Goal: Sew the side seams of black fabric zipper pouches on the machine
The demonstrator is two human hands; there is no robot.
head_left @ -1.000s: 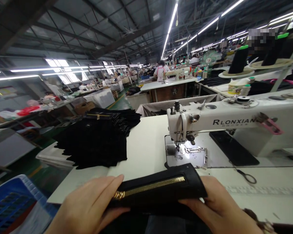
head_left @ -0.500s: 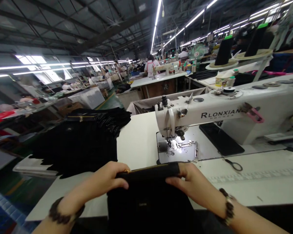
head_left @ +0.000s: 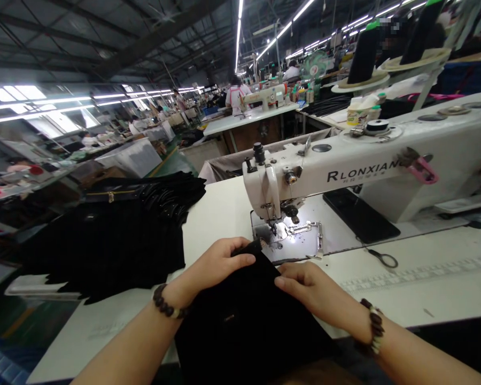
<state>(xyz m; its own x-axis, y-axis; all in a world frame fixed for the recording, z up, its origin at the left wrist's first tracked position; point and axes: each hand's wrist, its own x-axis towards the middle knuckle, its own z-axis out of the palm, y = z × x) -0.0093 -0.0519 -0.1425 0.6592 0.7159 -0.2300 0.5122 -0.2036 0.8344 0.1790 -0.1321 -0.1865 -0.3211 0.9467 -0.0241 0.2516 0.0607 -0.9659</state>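
Note:
A black fabric piece (head_left: 244, 315) lies on the white table (head_left: 220, 214) in front of me, its far corner close to the needle of the white sewing machine (head_left: 344, 171). My left hand (head_left: 214, 267) grips the piece's far left edge, fingers curled over it. My right hand (head_left: 308, 289) pinches the fabric's right edge just short of the metal needle plate (head_left: 300, 240). Both wrists wear bead bracelets. The gold zipper is out of sight.
A tall stack of black zippered pieces (head_left: 112, 230) covers the table's left side. Small scissors (head_left: 380, 258) and a dark phone (head_left: 361, 216) lie under the machine arm. Thread cones (head_left: 364, 48) stand behind it. Other people sit at machines farther back.
Both hands carried the black piece away from me toward the needle and laid it flat on the table. The gold zipper, visible a second ago, no longer shows.

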